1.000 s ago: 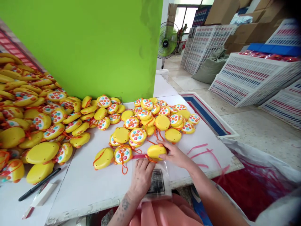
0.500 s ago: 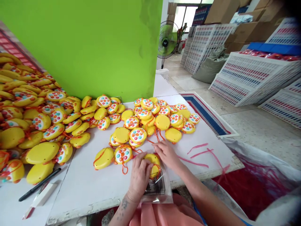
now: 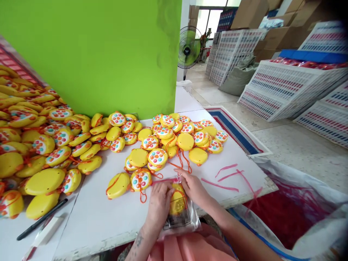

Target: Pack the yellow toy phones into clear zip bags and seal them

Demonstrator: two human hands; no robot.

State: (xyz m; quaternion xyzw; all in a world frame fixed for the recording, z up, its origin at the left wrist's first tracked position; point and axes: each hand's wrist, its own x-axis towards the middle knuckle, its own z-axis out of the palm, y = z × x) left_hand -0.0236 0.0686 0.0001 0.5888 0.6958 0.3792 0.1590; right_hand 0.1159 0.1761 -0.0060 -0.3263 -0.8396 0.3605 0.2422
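The toy point(image 3: 178, 201), a yellow disc with an orange cord, lies inside a clear bag point(image 3: 181, 214) at the near edge of the white counter point(image 3: 95, 214), the bag's lower end hanging over that edge above pink cloth point(image 3: 187, 248). The left hand point(image 3: 160, 204) rests on the bag's left side, its fingers curled and pressing on bag and toy; the grip is bent down onto them, though whether it truly pinches the plastic cannot be told. The right hand point(image 3: 193, 186) lies at the bag's mouth on the far right, fingertips drawn together on the plastic rim just beside a pink strip point(image 3: 163, 180) that runs left from the mouth. Just left of the hands lie two more toys, one face down point(image 3: 117, 185) and one showing coloured buttons point(image 3: 140, 179), with orange cord looped around them. Farther off a cluster of toys point(image 3: 176, 137) covers the middle of the counter, and a large heap point(image 3: 35, 137) fills the left. A black pen point(image 3: 40, 219) and a white stick point(image 3: 45, 235) lie at the near left. Loose pink strips point(image 3: 228, 177) are scattered on the counter to the right of the hands. A green wall point(image 3: 95, 54) stands behind the counter; at far right are a fan point(image 3: 187, 50), stacked white crates point(image 3: 288, 87) and cardboard boxes point(image 3: 250, 14), and a white sack holding red strips point(image 3: 288, 214) lies on the floor at near right.
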